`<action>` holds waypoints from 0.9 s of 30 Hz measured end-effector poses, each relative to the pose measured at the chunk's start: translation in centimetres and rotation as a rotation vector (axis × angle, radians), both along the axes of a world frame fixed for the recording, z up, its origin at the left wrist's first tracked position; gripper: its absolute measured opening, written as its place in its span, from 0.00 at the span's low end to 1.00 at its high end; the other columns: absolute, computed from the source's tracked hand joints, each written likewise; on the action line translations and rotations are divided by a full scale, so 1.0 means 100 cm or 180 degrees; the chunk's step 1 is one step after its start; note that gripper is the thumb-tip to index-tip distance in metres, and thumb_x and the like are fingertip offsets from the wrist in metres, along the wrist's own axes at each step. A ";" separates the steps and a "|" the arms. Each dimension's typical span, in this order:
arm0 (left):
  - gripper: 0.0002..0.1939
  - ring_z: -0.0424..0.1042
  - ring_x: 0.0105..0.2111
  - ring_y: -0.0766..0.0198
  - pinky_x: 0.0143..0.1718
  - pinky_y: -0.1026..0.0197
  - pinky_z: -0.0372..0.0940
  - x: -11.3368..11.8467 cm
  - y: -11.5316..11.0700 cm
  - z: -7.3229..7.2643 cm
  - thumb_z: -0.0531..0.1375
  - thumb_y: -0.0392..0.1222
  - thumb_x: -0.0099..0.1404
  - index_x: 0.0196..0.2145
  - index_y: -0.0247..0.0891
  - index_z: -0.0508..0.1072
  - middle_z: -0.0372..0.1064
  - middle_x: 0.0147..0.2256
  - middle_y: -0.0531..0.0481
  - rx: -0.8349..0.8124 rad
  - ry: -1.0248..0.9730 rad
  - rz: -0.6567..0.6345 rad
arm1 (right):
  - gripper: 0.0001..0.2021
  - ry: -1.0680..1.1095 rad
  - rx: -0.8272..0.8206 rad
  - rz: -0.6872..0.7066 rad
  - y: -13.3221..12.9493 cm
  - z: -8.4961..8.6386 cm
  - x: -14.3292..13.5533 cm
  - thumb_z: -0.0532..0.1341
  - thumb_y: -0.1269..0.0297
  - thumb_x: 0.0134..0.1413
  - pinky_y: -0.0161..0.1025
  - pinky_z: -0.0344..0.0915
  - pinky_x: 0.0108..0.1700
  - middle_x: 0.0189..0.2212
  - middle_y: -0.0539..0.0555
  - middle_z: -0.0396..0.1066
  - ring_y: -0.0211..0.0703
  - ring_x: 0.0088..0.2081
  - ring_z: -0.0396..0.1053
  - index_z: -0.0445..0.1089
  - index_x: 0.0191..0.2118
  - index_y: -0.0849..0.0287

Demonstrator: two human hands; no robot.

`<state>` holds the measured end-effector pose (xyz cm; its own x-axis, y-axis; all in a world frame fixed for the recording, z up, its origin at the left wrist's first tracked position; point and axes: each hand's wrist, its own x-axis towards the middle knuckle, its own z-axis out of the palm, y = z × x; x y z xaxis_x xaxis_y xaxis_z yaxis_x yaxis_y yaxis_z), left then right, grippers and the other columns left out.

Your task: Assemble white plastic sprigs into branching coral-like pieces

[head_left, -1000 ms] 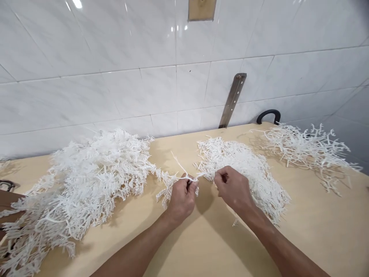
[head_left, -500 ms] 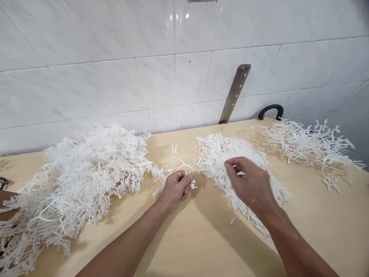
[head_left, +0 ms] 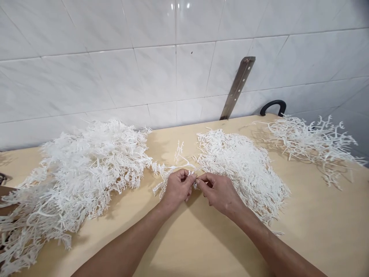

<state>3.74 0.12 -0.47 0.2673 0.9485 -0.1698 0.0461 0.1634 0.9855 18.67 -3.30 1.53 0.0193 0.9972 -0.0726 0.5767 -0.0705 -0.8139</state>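
Observation:
My left hand [head_left: 179, 187] is closed on a white branched plastic sprue [head_left: 184, 164], its thin stem and twigs sticking out beyond the fingers. Fingertips of my right hand [head_left: 215, 190] pinch at the same sprue, right beside the left thumb. What exactly lies between the right fingertips is mostly covered. To the left spreads a big heap of white sprues [head_left: 100, 165] with many fine prongs, reaching almost to my left hand. Just behind my right hand lies a pile of small white plastic sticks [head_left: 242, 161].
Bare branched white runners [head_left: 311, 138] lie tangled at the right. Along the tiled wall [head_left: 155, 73] stand a metal strip [head_left: 238, 88] and a black curved handle [head_left: 273, 105] by the table's back edge. Another person's arm [head_left: 8, 200] shows at the far left, behind the heap.
My right hand has moved left from above the pile of small sticks to meet my left hand at the sprue. My left hand keeps its hold in nearly the same place.

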 end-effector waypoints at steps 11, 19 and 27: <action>0.15 0.55 0.24 0.68 0.28 0.63 0.53 0.002 -0.001 -0.004 0.57 0.47 0.62 0.23 0.39 0.59 0.55 0.22 0.58 0.0800 0.0819 0.0235 | 0.10 -0.0522 0.0368 0.0300 -0.005 0.000 -0.007 0.55 0.63 0.59 0.38 0.61 0.31 0.24 0.50 0.73 0.43 0.26 0.69 0.71 0.29 0.55; 0.12 0.57 0.26 0.65 0.30 0.62 0.53 0.001 0.000 -0.007 0.55 0.45 0.63 0.25 0.40 0.60 0.58 0.24 0.56 0.0789 0.1041 0.0127 | 0.08 -0.0723 0.0604 0.0472 -0.004 -0.010 -0.006 0.53 0.66 0.60 0.39 0.60 0.32 0.27 0.51 0.71 0.43 0.28 0.67 0.66 0.31 0.56; 0.12 0.56 0.26 0.66 0.28 0.63 0.53 0.000 0.010 -0.007 0.56 0.45 0.62 0.24 0.40 0.59 0.56 0.23 0.57 0.0630 0.0718 0.0016 | 0.06 -0.0108 0.1199 0.0763 -0.012 -0.009 -0.009 0.52 0.65 0.64 0.38 0.61 0.33 0.29 0.51 0.67 0.41 0.28 0.62 0.63 0.34 0.55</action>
<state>3.71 1.14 -1.18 0.2390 0.9704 -0.0361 0.2673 -0.0300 0.9631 17.75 -4.47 0.61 -0.2195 0.9305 0.2932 0.5674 0.3663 -0.7375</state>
